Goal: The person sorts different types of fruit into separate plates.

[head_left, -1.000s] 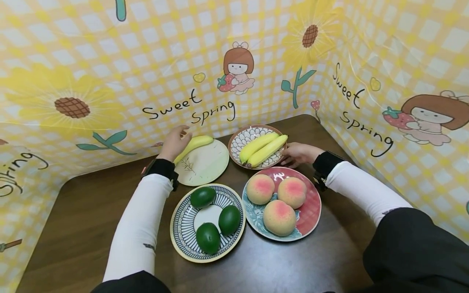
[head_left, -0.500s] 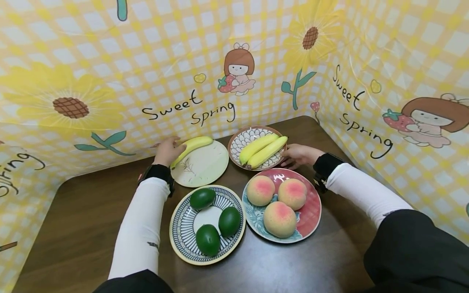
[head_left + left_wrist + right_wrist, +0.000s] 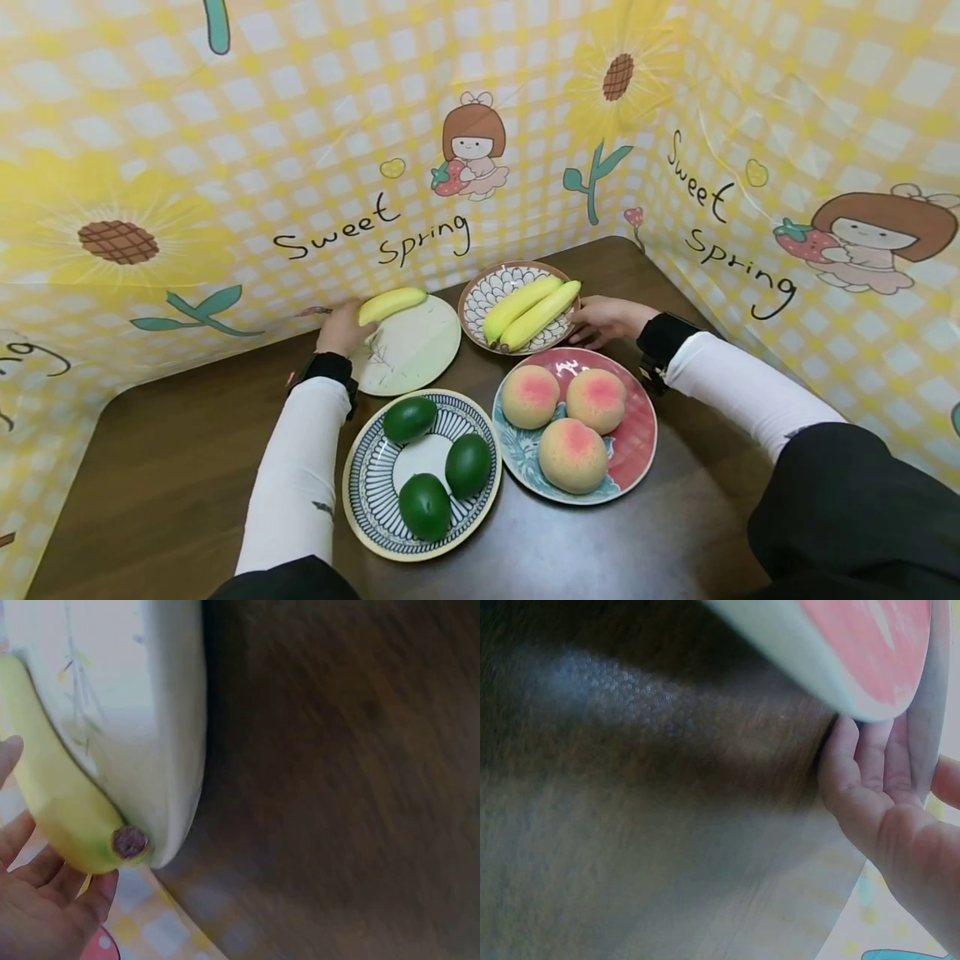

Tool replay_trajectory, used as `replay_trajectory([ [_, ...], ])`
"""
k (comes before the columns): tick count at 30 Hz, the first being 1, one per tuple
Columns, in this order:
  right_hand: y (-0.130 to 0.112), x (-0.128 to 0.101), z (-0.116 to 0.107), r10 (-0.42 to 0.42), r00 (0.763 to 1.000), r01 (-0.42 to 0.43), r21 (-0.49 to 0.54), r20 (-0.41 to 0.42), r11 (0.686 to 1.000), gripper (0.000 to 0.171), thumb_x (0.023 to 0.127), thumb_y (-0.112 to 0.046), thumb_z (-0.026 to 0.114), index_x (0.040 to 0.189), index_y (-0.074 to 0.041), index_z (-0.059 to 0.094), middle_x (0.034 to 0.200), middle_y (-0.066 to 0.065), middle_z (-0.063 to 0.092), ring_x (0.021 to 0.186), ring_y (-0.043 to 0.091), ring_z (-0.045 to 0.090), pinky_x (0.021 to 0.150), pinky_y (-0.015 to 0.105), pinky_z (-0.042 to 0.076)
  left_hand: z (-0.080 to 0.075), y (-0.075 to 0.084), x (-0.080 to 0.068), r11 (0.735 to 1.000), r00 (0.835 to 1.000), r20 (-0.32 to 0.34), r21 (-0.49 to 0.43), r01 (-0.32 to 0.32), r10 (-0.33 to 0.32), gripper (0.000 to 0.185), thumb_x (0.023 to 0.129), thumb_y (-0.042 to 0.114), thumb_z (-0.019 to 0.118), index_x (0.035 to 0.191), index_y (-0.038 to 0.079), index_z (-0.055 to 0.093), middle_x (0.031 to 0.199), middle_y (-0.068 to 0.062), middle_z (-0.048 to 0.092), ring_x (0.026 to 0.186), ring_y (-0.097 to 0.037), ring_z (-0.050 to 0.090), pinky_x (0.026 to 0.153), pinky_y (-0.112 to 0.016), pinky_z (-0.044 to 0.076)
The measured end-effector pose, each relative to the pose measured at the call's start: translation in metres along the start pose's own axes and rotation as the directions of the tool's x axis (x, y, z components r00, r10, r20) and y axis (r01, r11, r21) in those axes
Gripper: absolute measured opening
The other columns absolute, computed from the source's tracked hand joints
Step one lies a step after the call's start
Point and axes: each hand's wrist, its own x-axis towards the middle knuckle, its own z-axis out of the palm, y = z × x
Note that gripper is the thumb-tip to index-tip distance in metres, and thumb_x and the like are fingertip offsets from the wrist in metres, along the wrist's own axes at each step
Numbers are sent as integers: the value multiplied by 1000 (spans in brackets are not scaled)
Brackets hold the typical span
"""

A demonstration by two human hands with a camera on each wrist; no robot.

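On the pale plate at the back lies a single banana. My left hand covers its left end, which is hidden in the head view. In the left wrist view, fingers curl round the outer side of the banana near its dark tip, and the thumb lies at its other edge. To the right, a brown-rimmed bowl with a petal pattern holds two bananas. At its right side my right hand grips the wall, thumb on one side and fingers on the other.
In front stand a blue-and-white patterned plate with three dark green avocado-like fruits and a red-and-blue plate with three peaches. A yellow checked cloth rises behind the wooden table.
My left hand has come down from above the pale plate onto the left end of the banana. The right hand stays at the bowl. The head view has shifted slightly.
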Motion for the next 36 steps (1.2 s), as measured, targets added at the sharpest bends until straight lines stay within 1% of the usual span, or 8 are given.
replay_trajectory([
  [6,-1,1,-1,-2,1000,2,10,-2,1000,42,111,-17,37,147,4,31,100,4,61,89,13,63,79,32,53,7,-3,7,1000,999,24,9,26,-26,51,102,20,55,145,-5,45,134,-33,56,115,-48,57,99,-59,44],
  [9,-2,2,1,-1,1000,1,0,7,1000,41,111,-18,37,146,3,33,96,2,62,88,12,63,78,31,53,11,-8,5,998,997,35,10,61,-61,51,103,21,54,145,-6,44,133,-33,56,113,-47,56,97,-59,44],
  [12,-3,2,1,1,1000,-1,-2,4,1000,40,111,-17,37,146,3,34,92,0,63,88,12,63,78,31,53,12,-9,5,997,997,41,8,72,-73,51,104,21,54,146,-6,43,133,-34,56,114,-48,56,96,-59,44],
  [18,-1,2,-2,2,1000,-2,17,-10,1000,38,111,-16,37,144,4,34,90,1,62,86,13,63,78,31,52,9,-4,6,999,998,39,20,47,-48,56,105,21,51,150,-10,37,139,-38,51,124,-55,53,103,-63,43],
  [23,0,4,-2,-5,1000,5,13,-18,1000,38,111,-17,38,143,4,36,97,4,60,86,13,63,77,31,52,1,2,2,1000,1000,3,26,-9,9,52,105,17,52,147,-12,39,135,-39,53,119,-55,56,101,-63,44],
  [28,-3,5,-4,8,1000,-8,4,-24,1000,38,111,-17,37,143,4,37,101,6,57,88,13,62,79,32,52,-12,21,-1,995,996,-4,48,-88,88,53,104,12,56,148,-13,38,139,-39,51,123,-53,54,104,-62,43],
  [31,-5,5,-5,5,1000,-5,8,-30,1000,36,111,-17,38,141,3,38,99,5,57,87,13,62,80,33,52,-21,39,-1,991,993,10,57,-122,122,52,105,14,56,147,-13,40,133,-37,55,115,-48,57,98,-59,44],
  [36,-3,5,-3,14,1000,-14,10,-13,1000,33,111,-16,38,138,2,40,97,4,59,86,13,63,81,34,52,-27,75,-1,983,988,40,103,-149,146,47,106,23,56,140,-9,49,113,-29,63,95,-38,59,86,-50,46],
])
